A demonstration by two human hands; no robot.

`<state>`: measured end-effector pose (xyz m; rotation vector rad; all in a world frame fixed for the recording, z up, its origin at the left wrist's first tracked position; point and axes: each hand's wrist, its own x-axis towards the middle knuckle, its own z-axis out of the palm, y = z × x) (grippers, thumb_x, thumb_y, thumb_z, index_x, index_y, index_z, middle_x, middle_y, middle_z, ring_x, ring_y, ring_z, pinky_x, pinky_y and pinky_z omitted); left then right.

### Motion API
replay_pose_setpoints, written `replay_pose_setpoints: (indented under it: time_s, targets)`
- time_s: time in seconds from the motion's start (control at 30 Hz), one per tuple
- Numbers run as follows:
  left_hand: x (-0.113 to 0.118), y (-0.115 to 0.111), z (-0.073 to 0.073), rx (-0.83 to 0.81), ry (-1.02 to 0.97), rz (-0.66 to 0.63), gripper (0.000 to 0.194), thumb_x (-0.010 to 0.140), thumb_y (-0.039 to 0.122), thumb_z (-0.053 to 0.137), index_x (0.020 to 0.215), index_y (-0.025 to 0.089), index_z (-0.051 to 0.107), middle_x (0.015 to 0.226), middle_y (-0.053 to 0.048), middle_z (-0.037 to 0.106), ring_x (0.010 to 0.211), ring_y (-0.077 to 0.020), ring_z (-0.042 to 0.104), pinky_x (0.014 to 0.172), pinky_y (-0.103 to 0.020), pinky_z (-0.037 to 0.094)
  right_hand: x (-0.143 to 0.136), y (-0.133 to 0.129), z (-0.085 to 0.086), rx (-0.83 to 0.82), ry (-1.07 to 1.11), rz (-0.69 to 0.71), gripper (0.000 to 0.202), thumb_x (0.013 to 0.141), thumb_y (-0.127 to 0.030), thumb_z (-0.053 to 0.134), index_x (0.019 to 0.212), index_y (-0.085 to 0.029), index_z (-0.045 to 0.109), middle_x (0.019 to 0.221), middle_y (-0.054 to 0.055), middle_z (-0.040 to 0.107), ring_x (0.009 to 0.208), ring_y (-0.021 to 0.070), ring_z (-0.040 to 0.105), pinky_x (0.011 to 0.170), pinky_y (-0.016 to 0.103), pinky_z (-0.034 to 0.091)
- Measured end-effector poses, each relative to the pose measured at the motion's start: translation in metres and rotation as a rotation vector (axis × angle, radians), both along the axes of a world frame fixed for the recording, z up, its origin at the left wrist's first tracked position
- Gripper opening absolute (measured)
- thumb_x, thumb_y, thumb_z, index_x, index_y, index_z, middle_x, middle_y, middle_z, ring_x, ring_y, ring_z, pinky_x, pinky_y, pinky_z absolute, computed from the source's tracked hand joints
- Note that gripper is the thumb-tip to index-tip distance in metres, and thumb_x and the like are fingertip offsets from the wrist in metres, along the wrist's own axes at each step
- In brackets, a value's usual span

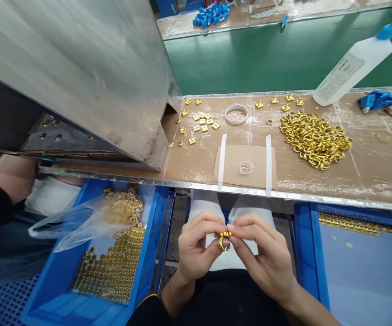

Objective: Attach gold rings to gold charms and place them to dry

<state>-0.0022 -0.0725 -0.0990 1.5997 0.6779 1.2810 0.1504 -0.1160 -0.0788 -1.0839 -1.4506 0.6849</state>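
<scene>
Just below the bench edge, over my lap, a gold ring (222, 236) with a broad top and an open-looking band is pinched between my hands. My left hand (199, 246) grips it from the left with thumb and fingertips. From the right, my right hand (263, 253) has its fingertips closed on the same ring. Fingertips cover part of the ring, so its top cannot be made out fully. Ahead of my hands, a cardboard pad (259, 177) is taped to the bench, bearing a small clear round piece (246, 168).
A heap of gold rings (314, 138), small gold square pieces (203, 122), a tape roll (236, 114) and a white bottle (352, 70) are on the bench. A metal housing (114, 81) rises at left. Blue trays (150, 244) flank my legs; a green belt (250, 63) runs behind.
</scene>
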Motion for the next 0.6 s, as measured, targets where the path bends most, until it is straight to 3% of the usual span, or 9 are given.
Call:
replay_pose_setpoints:
  time_s: [0.1, 0.23, 0.4, 0.5, 0.6]
  targets:
    - [-0.001, 0.0, -0.001, -0.014, -0.048, -0.013, 0.011, 0.094, 0.03, 0.071, 0.096, 0.019, 0.074, 0.081, -0.003, 0.068, 0.07, -0.0134, 0.06, 0.06, -0.025, 0.047, 0.001, 0.0, 0.001, 0.019, -0.011, 0.045, 0.017, 0.102, -0.019, 0.058, 0.115, -0.022, 0.069, 0.09, 0.006, 0.066, 0.079, 0.0183, 0.067, 0.066, 0.03, 0.059]
    - [0.002, -0.001, -0.004, -0.144, -0.169, -0.054, 0.018, 0.092, 0.039, 0.072, 0.091, 0.022, 0.074, 0.078, -0.002, 0.066, 0.069, -0.0136, 0.06, 0.063, -0.027, 0.049, -0.006, 0.002, -0.001, 0.08, -0.117, 0.037, 0.039, 0.101, -0.049, 0.058, 0.128, -0.022, 0.065, 0.105, 0.012, 0.065, 0.095, 0.024, 0.068, 0.078, 0.038, 0.062]
    - [0.005, -0.011, -0.014, -0.375, -0.292, -0.029, 0.035, 0.084, 0.051, 0.077, 0.072, 0.02, 0.065, 0.064, 0.002, 0.054, 0.061, -0.0124, 0.051, 0.059, -0.026, 0.045, -0.023, 0.01, -0.005, 0.158, -0.161, 0.023, 0.041, 0.103, -0.041, 0.057, 0.139, -0.02, 0.057, 0.122, 0.017, 0.068, 0.11, 0.0283, 0.067, 0.09, 0.046, 0.06]
    - [0.005, -0.018, -0.022, -0.557, -0.266, 0.03, 0.043, 0.081, 0.062, 0.075, 0.076, 0.021, 0.063, 0.06, 0.003, 0.044, 0.054, -0.0118, 0.04, 0.049, -0.028, 0.038, -0.03, 0.015, -0.008, 0.169, -0.182, 0.025, 0.045, 0.104, -0.039, 0.055, 0.142, -0.016, 0.054, 0.129, 0.018, 0.068, 0.123, 0.0308, 0.063, 0.099, 0.051, 0.058]
    - [0.005, -0.022, -0.029, -0.592, -0.126, -0.009, 0.055, 0.083, 0.077, 0.06, 0.084, 0.022, 0.064, 0.063, 0.0, 0.046, 0.056, -0.0146, 0.045, 0.05, -0.031, 0.041, -0.036, 0.018, -0.011, 0.169, -0.2, 0.015, 0.046, 0.104, -0.035, 0.054, 0.143, -0.012, 0.051, 0.132, 0.019, 0.068, 0.13, 0.0302, 0.059, 0.105, 0.052, 0.056]
